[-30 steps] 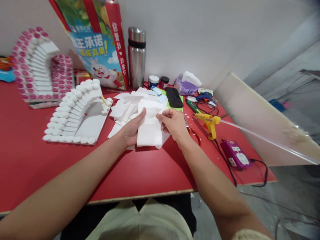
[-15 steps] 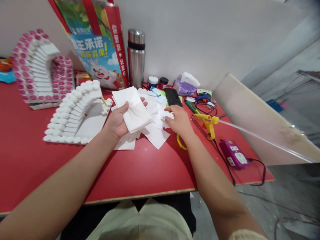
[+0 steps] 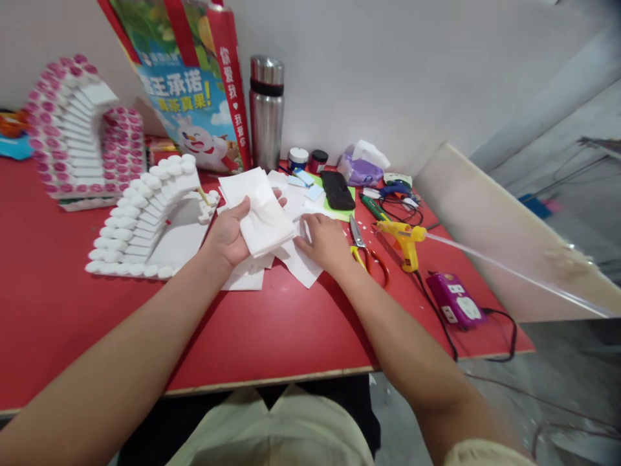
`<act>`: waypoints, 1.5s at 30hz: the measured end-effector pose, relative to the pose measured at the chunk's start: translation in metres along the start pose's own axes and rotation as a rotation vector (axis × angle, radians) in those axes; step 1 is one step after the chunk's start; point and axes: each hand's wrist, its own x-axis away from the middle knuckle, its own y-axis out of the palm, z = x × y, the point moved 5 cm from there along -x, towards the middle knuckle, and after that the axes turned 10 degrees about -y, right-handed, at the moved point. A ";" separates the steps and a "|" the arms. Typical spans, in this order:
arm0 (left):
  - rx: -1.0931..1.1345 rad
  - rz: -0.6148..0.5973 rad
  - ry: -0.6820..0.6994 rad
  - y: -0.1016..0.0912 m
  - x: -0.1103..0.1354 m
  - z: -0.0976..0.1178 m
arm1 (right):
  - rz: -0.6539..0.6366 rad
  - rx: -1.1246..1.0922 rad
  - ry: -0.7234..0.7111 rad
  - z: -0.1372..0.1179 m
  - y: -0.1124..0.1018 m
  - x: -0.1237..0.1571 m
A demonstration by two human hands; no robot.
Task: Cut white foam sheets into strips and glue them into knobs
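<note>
In my left hand point(image 3: 231, 236) is a stack of thin white paper sheets point(image 3: 264, 210), with the thumb laid across the top and the fingers behind. My right hand point(image 3: 324, 241) reaches onto the loose white paper sheets point(image 3: 303, 266) spread on the table, its thumb and fingers apart and curved down over them; the fingertips are partly hidden. Just right of that hand lie scissors point(image 3: 361, 243) with yellow and orange handles. Left of the sheets is a white stepped arch model point(image 3: 145, 220) edged with round white pieces.
Behind stand a pink-and-white arch model point(image 3: 61, 145), a printed bag point(image 3: 194, 97), a steel flask point(image 3: 266, 116), two small jars and a purple tissue pack point(image 3: 359, 169). To the right are a black phone-like item point(image 3: 337, 191), a yellow glue gun point(image 3: 405, 239) and a purple power box point(image 3: 456, 299) with cables.
My right hand has moved left and down onto the loose sheets, uncovering the scissors. My left hand keeps its stack in the same place.
</note>
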 end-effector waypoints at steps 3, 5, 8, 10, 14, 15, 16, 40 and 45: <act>0.001 -0.004 -0.004 -0.001 0.000 0.001 | -0.002 0.072 -0.014 0.000 -0.004 -0.002; 0.008 -0.010 0.005 -0.002 0.000 0.003 | 0.034 0.112 0.012 0.009 -0.014 0.001; 0.021 -0.030 0.023 -0.002 0.001 0.005 | 0.190 0.107 0.060 0.024 -0.037 0.010; 0.027 -0.030 0.025 -0.003 0.001 0.006 | 0.252 0.001 0.005 0.023 -0.047 0.015; 0.032 -0.026 0.015 -0.004 0.000 0.006 | 0.045 -0.184 -0.121 -0.015 -0.037 0.018; 0.030 -0.030 0.015 -0.005 0.000 0.006 | -0.018 -0.151 -0.137 -0.027 -0.031 0.019; 0.030 -0.033 0.017 -0.005 -0.001 0.006 | -0.062 -0.108 -0.160 -0.039 -0.024 0.019; -0.057 0.059 -0.279 -0.001 -0.006 -0.044 | 0.254 -1.718 0.388 0.022 -0.027 0.015; -0.052 -0.001 -0.305 -0.002 -0.011 -0.052 | 0.091 -1.779 0.316 0.013 -0.022 0.017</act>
